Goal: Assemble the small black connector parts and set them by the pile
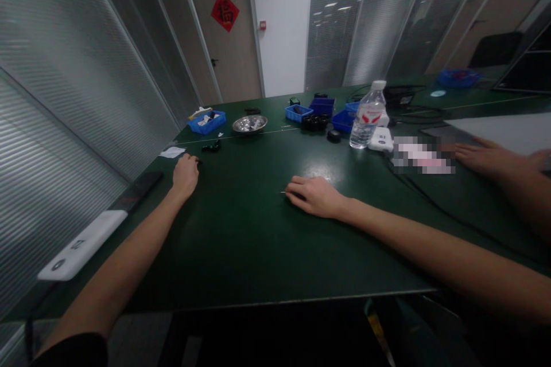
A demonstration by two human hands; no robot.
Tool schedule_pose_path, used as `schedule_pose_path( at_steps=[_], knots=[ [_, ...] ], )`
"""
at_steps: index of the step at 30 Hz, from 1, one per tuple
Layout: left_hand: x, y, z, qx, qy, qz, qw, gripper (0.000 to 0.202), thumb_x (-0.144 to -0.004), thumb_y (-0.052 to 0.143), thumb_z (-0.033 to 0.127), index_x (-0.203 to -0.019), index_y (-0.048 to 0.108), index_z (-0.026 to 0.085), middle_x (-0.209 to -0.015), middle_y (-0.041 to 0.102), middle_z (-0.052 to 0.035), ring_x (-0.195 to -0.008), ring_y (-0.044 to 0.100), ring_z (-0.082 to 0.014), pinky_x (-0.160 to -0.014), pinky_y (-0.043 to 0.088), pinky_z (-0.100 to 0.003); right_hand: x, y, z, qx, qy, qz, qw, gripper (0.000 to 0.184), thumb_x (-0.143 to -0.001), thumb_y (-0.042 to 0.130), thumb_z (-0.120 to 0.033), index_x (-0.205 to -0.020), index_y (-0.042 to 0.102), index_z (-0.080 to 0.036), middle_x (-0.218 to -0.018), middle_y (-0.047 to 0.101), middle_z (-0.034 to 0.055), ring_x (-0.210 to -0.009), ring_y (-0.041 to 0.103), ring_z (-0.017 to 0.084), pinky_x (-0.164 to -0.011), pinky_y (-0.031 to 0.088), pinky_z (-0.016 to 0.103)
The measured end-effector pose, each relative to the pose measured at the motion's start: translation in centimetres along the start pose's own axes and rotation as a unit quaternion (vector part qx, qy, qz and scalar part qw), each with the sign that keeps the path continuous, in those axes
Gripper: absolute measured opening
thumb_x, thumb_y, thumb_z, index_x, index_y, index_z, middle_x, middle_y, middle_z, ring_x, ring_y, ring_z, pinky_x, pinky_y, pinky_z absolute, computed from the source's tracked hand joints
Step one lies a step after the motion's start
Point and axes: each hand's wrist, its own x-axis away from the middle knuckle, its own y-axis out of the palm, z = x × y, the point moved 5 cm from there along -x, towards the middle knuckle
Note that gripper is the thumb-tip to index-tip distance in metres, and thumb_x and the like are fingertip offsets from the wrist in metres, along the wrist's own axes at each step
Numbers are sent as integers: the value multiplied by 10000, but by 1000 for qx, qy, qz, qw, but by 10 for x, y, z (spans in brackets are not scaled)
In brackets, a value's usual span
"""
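Right hand point(316, 196), centre frame, lies on the dark green table point(241, 241), fingertips pinched on a thin silver pin point(284, 192) poking out leftward. Left hand point(186, 175), left of centre, rests curled palm-down; cannot tell if it holds anything. A small black part point(211, 147) lies just above it.

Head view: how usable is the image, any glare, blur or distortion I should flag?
Head view: dim overall, with ceiling-light glare on the green table just beyond the right hand; head view edges bend, wide-angle, stretching both forearms; the water bottle and far bins look soft; a pixelated patch masks something by a co-worker's hand.
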Motion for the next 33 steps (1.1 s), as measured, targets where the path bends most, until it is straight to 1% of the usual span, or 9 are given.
schedule_pose_path(
  at_steps=[6,11,18,24,30,33],
  knots=[
    [0,0,-2,12,0,8,1000,352,-972,414,240,-1137,713,153,-1154,638,-177,-1097,601,-326,-947,498,-407,0,-2,-2,-1,-4,0,1000,318,-1056,411,-364,-1090,667,-178,-994,633,62,-732,553,137,-627,349,268],
    [0,-2,-3,23,-3,14,1000,318,-965,456,234,-1111,726,152,-1117,656,-169,-1060,628,-329,-950,504,-419,0,-1,-1,-3,-3,0,1000,316,-1057,410,-361,-1094,662,-175,-990,629,57,-725,548,129,-631,350,263],
    [-1,-3,-3,28,-10,23,999,312,-969,462,238,-1074,742,146,-1096,666,-169,-1039,636,-340,-916,512,-430,1,-1,-2,0,-4,2,1000,306,-1053,418,-356,-1075,662,-173,-976,625,55,-717,542,132,-623,340,266],
    [-2,-2,-2,27,-3,25,999,306,-974,464,239,-1069,738,140,-1094,661,-166,-1033,633,-322,-917,511,-409,0,-1,0,-3,-3,6,1000,306,-1052,423,-360,-1071,667,-177,-972,624,56,-715,539,130,-622,330,263],
    [-1,-1,-1,14,-2,25,1000,322,-972,443,221,-1066,740,140,-1103,652,-166,-1067,615,-324,-950,500,-421,1,1,1,8,-2,2,1000,305,-1051,421,-366,-1073,663,-181,-976,625,52,-714,538,130,-623,327,264],
    [-2,1,-3,13,-6,27,1000,322,-981,452,243,-1092,740,151,-1096,661,-159,-1036,629,-317,-924,508,-417,1,0,0,6,-4,4,1000,304,-1052,418,-360,-1073,661,-179,-979,626,53,-719,540,131,-622,326,267]
  ],
)
